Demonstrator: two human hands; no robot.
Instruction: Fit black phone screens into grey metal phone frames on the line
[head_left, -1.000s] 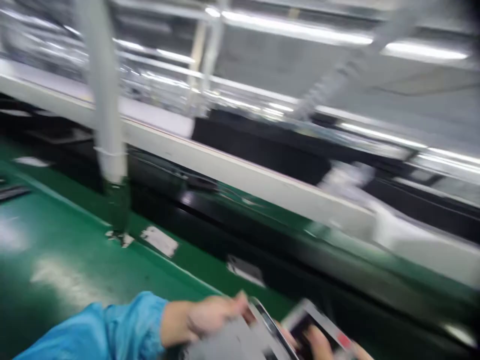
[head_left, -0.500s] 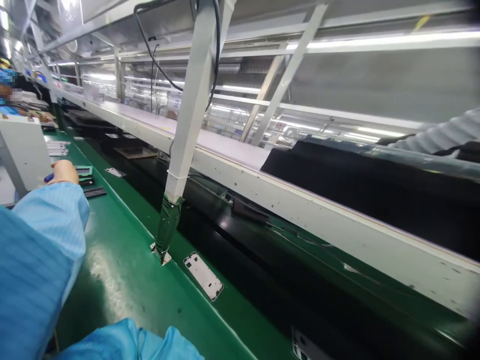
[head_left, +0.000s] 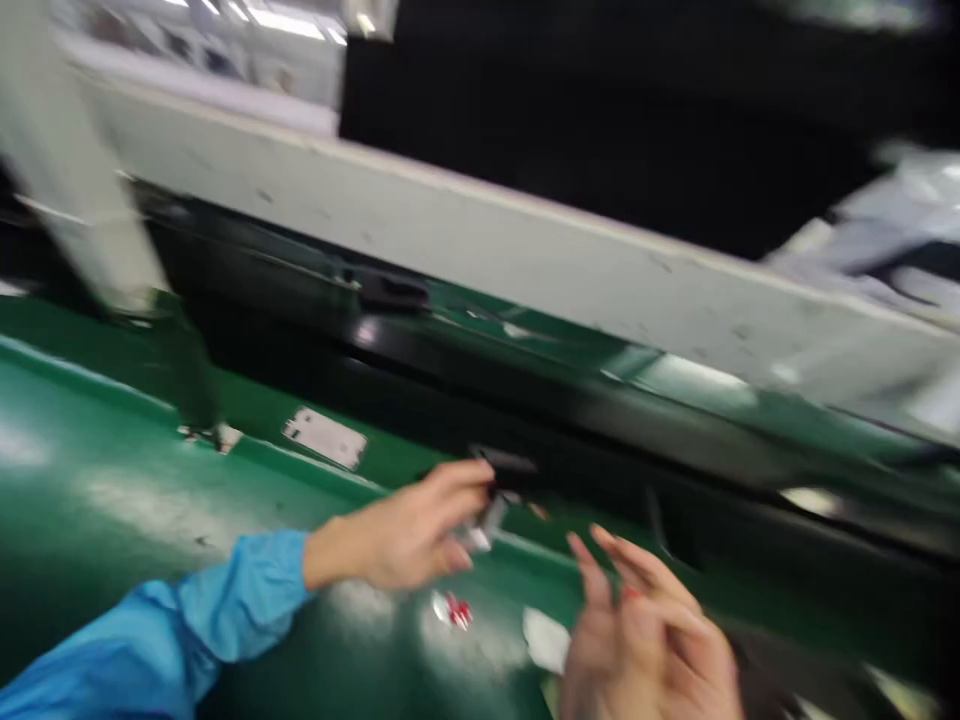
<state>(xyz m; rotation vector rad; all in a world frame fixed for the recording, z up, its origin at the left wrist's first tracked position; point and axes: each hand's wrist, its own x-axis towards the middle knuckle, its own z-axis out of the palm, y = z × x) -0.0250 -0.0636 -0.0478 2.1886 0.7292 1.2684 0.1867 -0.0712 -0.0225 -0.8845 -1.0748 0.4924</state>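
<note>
My left hand [head_left: 401, 532] reaches in from the left over the green bench, its fingers bent around a small silvery and dark thing [head_left: 486, 522] too blurred to name. At the lower right, my right hand [head_left: 645, 635] is raised with its fingertips apart; a small red spot shows among its fingers. Below and between the hands, a small red-and-clear item [head_left: 453, 610] lies on the bench. A white scrap [head_left: 546, 640] is beside my right hand. Farther left, a pale phone-shaped plate [head_left: 325, 437] lies flat behind the bench's raised edge.
A white post [head_left: 94, 190] with a green-wrapped foot stands at the left. A long white beam [head_left: 480, 220] crosses above a dark channel [head_left: 420, 375]. Black sheeting [head_left: 585, 120] hangs behind it. Blurred white material [head_left: 900, 215] is at the right.
The view has swung right and down. My left hand has come from the far left to the middle of the bench. My right hand has come into view; before, only its sleeve showed.
</note>
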